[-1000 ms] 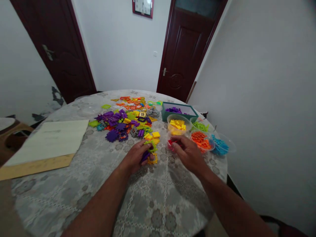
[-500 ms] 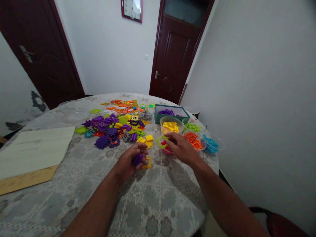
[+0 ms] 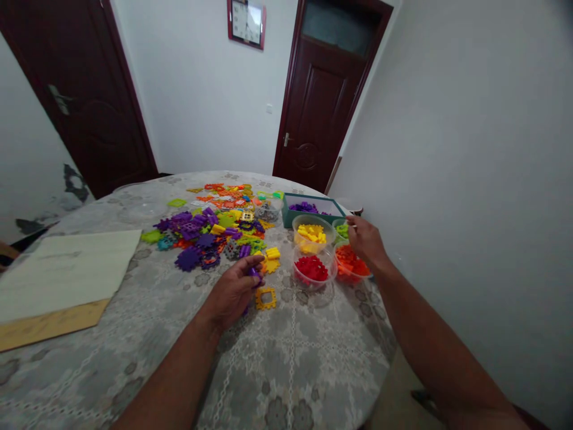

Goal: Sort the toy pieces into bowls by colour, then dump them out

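Observation:
My left hand [image 3: 235, 289] is closed around purple plastic building pieces [image 3: 255, 276], just above the table. A yellow square frame piece [image 3: 265, 298] lies beside it, and yellow pieces [image 3: 271, 260] sit beyond the fingertips. My right hand [image 3: 367, 242] reaches over the right-hand bowls, its bent fingers at the bowl of lime-green pieces [image 3: 342, 230]. Whatever those fingers hold is hidden. Under and left of that hand stands a clear bowl of orange pieces [image 3: 351, 264]. Nearer the middle are bowls of red pieces [image 3: 312, 269] and yellow pieces [image 3: 312, 234].
A mixed pile of purple, green, orange and grey pieces [image 3: 208, 236] spreads across the table's middle. Behind the bowls stands a teal box [image 3: 313, 216] with purple pieces inside. A pale board [image 3: 67, 269] lies at the left. The table's edge curves round at the right.
My right hand has moved right and away, from above the red bowl to the lime-green bowl, carrying off a lime-green frame piece. My left hand stays near its place with the purple pieces.

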Demonstrator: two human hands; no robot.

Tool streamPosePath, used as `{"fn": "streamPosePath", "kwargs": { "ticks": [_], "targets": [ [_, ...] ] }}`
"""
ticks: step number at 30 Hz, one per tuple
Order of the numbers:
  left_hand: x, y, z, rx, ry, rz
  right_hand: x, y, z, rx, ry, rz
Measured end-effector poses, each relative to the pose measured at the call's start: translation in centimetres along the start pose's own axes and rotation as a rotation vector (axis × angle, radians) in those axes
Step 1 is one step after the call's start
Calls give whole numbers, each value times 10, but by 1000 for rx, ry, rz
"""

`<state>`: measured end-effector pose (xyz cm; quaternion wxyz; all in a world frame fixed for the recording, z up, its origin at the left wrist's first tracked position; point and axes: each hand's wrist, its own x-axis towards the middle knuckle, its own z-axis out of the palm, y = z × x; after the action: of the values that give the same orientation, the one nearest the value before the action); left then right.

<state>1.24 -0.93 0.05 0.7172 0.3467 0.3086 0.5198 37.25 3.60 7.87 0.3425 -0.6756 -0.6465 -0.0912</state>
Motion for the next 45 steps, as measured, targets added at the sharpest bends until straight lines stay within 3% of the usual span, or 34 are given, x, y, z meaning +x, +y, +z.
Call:
{"fn": "streamPosePath", "kwargs": {
  "ticks": [6,9,15,23,27,30,32,33,35,38,39,41,45],
  "targets": [
    [-1,-3,3,-37,-24,11,-91,-103,10,421,-324,-154],
    [-2,-5,3,-36,-59,20,-117,-138,20,530,-410,-193],
    [0,-3,1,-2,-38,68,-126,-160,45,626,-376,-135],
    [0,-6,0,92,-48,99,-126,-167,46,707,-438,-65],
    [4,-4,-5,111,72,194,-97,-148,38,612,-497,-117],
    [8,4,-11,77,294,297,-47,-121,32,490,-528,-175],
    [11,9,-16,62,430,349,-5,-100,29,432,-494,-85],
    [12,10,-19,60,484,370,15,-89,27,390,-431,-6],
    [15,13,-25,64,563,408,51,-72,24,253,-180,103],
    [19,14,-35,80,633,455,70,-64,20,81,148,39],
    [20,13,-37,87,649,465,63,-67,20,74,185,-21],
    [23,12,-42,100,673,479,27,-83,25,140,133,-147],
    [28,7,-48,130,710,494,-99,-129,51,340,-273,-390]
  ]
}}
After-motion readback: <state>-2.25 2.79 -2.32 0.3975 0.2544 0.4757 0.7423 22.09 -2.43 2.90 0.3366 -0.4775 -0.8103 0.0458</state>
